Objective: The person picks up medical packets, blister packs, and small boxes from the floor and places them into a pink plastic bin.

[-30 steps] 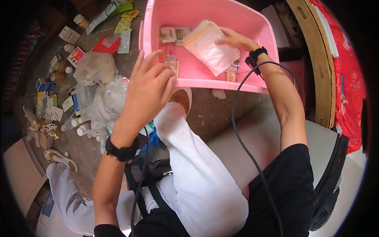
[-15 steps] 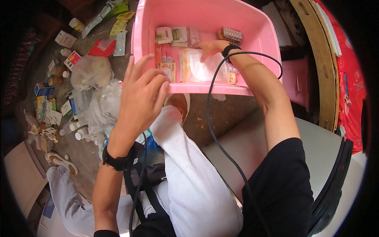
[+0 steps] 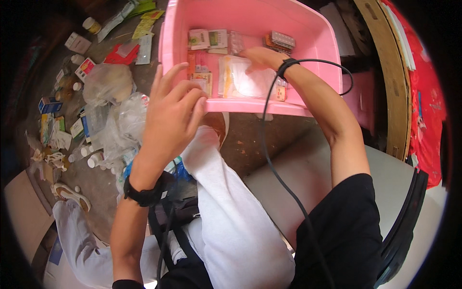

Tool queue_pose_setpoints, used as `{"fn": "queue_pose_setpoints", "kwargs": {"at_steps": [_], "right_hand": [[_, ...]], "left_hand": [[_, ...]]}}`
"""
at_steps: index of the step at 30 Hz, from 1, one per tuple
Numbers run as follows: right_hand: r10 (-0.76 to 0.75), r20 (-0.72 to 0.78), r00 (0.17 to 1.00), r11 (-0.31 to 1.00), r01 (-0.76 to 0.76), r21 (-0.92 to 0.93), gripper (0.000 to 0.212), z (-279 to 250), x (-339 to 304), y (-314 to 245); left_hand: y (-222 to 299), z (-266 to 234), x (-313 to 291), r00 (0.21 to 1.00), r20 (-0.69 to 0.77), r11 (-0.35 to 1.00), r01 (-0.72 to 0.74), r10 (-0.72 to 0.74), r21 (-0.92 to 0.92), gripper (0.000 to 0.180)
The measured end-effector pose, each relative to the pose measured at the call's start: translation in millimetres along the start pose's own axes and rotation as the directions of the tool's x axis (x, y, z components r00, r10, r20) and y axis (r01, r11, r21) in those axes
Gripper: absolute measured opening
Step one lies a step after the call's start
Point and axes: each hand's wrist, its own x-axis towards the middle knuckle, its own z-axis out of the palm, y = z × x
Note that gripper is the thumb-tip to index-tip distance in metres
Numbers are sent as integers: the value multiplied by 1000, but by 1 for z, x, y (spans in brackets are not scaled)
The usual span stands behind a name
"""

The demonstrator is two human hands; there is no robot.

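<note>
A pink plastic box (image 3: pixel 236 107) stands before me with medicine packs inside. Over its near left corner, my left hand (image 3: pixel 174 108) is spread, fingers apart and holding nothing. My right hand (image 3: pixel 265 59) reaches inside, thumb and fingers apart above a clear bag with white contents (image 3: pixel 248 79); whether it touches the bag I cannot tell. Behind that hand lie blister packs of pills (image 3: pixel 281 39). Two small flat packs (image 3: pixel 215 38) rest at the box's far left, beside a clear sachet (image 3: pixel 236 42). A small box (image 3: pixel 281 93) sits at the near right.
Plastic bags (image 3: pixel 109 84), white bottles (image 3: pixel 95 160), medicine boxes (image 3: pixel 78 43) and a red packet (image 3: pixel 122 54) litter the floor at left. A black cable (image 3: pixel 269 159) loops from my right wrist. A grey seat (image 3: pixel 288 178) stands below the box, a wooden edge (image 3: pixel 385 72) at right.
The view has shifted slightly, and the cable loop at my right wrist has swung to the right. Both hands keep nearly the same places and poses.
</note>
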Motion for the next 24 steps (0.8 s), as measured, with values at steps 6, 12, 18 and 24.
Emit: {"fn": "queue_pose_setpoints", "kwargs": {"at_steps": [6, 12, 18, 24], "right_hand": [[-9, -43, 999, 999, 7, -39, 40, -15, -21, -1], [89, -306, 948, 934, 27, 356, 25, -114, -84, -114], [-119, -596, 794, 825, 414, 386, 20, -139, -100, -252], [-426, -295, 855, 851, 489, 188, 54, -45, -25, -333]], "left_hand": [[-1, 10, -12, 989, -139, 969, 10, -46, -246, 18], [6, -20, -79, 833, -158, 684, 310, -530, -660, 19], [-80, -38, -206, 487, 10, 344, 631, -873, -695, 20], [-88, -37, -214, 528, 58, 373, 669, -847, -643, 31]]}}
